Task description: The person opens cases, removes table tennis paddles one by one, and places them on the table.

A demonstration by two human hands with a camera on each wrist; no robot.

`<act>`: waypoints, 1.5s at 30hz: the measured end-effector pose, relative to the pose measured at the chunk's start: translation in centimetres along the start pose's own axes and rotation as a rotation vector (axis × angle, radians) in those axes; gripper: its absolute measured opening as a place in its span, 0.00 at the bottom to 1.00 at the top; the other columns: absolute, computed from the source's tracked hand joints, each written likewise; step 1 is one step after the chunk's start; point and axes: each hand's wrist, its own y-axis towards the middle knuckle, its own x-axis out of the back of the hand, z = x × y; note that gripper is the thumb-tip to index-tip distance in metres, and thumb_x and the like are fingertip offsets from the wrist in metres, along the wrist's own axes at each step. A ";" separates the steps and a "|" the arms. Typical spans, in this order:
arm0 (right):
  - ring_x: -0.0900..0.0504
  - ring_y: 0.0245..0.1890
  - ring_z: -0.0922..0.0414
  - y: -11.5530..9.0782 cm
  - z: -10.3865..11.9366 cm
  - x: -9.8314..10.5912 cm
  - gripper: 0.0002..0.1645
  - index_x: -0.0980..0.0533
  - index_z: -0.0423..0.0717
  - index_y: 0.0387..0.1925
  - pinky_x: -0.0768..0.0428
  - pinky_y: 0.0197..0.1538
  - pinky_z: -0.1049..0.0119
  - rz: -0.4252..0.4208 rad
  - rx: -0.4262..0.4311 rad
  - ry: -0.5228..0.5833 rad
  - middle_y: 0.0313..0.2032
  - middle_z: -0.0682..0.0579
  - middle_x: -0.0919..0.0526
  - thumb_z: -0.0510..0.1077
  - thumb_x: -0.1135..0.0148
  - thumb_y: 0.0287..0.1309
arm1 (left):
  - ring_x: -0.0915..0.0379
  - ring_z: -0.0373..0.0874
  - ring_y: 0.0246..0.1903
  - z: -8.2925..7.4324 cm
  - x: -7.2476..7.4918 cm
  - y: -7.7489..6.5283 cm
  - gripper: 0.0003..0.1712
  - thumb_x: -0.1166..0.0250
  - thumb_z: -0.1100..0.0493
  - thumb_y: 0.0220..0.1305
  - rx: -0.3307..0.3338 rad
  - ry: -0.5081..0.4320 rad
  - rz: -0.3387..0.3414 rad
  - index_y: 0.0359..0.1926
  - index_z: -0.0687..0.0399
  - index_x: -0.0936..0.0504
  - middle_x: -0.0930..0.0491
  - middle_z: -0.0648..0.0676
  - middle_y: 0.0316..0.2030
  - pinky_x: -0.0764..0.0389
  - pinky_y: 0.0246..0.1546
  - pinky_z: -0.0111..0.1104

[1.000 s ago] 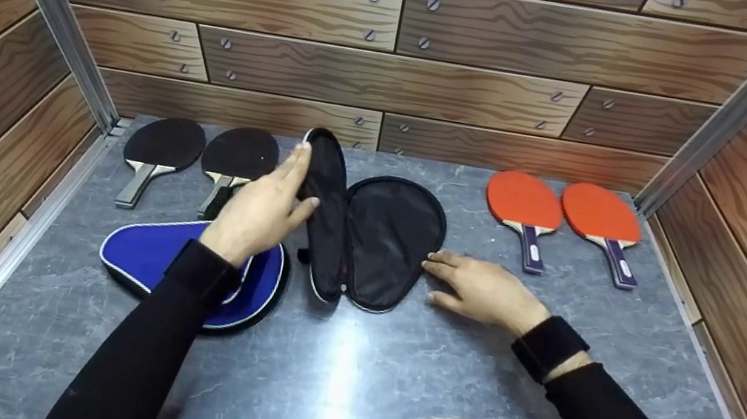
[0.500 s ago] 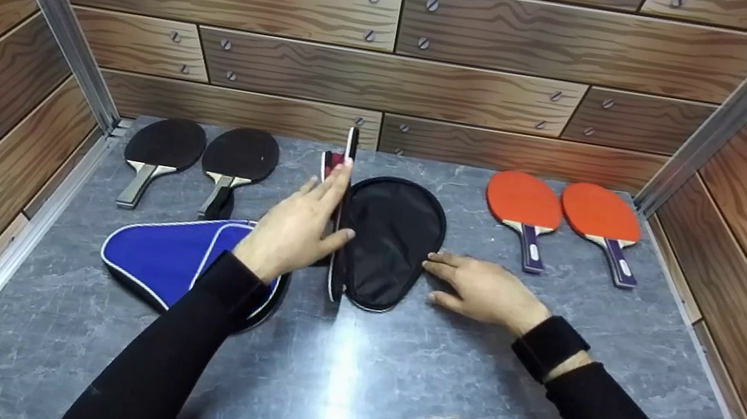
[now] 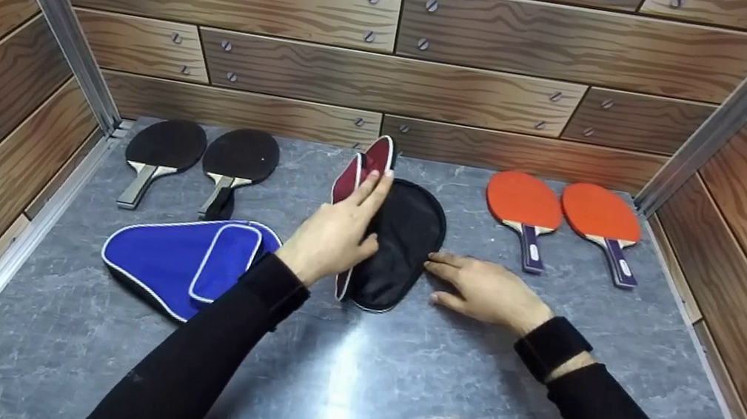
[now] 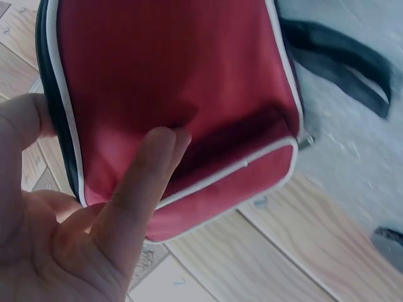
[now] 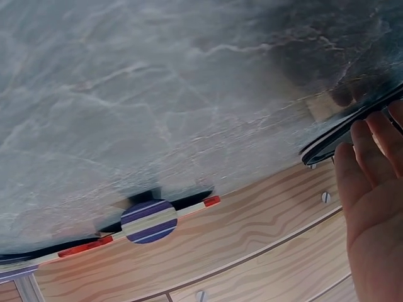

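Note:
A red table tennis bat case (image 4: 170, 69) with white piping lies unfolded at mid-table. In the head view its red cover half stands on edge, tilted a little to the right over the flat black lining (image 3: 407, 245). My left hand (image 3: 332, 233) is at that cover's raised rim, fingers nearly straight. In the left wrist view two fingers (image 4: 157, 148) lie on the red face near its pocket, while the thumb and other fingers reach round the rim. Outstretched, my right hand (image 3: 484, 291) touches the right edge of the lower half with its fingertips.
A blue bat case (image 3: 168, 252) rests left of the red one, partly under my left sleeve (image 3: 210, 341). Behind it lie two black bats (image 3: 167, 141) (image 3: 241, 153). Two red bats (image 3: 524, 197) (image 3: 602, 210) lie back right. Wood-patterned walls (image 3: 301, 3) enclose the table.
My left hand has moved right, swinging the cover half up from leaning left, through vertical, to tilting right, so its red outside now shows. My right hand has stayed in place.

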 end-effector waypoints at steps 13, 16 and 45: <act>0.15 0.79 0.37 -1.1 -1.1 0.9 0.36 0.19 0.41 0.80 0.15 0.79 0.37 -0.022 0.010 0.046 0.80 0.38 0.17 0.56 0.28 0.83 | 0.06 0.68 0.61 -1.8 -3.4 1.7 0.41 0.35 0.68 0.79 -0.127 0.060 -0.087 0.89 0.63 0.30 0.21 0.66 0.82 0.06 0.63 0.56; 0.16 0.80 0.37 -1.6 -1.7 1.5 0.36 0.19 0.40 0.80 0.17 0.82 0.37 -0.038 -0.013 0.058 0.80 0.37 0.17 0.55 0.28 0.83 | 0.06 0.66 0.62 -2.2 -4.0 2.0 0.39 0.35 0.69 0.80 -0.116 0.067 -0.064 0.88 0.60 0.28 0.19 0.64 0.81 0.05 0.62 0.56; 0.22 0.85 0.37 -3.6 -3.8 2.8 0.35 0.22 0.43 0.83 0.21 0.84 0.32 -0.069 -0.128 0.118 0.84 0.39 0.21 0.55 0.33 0.87 | 0.03 0.61 0.53 -1.9 -6.3 0.1 0.16 0.19 0.55 0.73 -0.153 0.187 0.209 0.57 0.55 0.09 0.03 0.57 0.51 0.04 0.55 0.54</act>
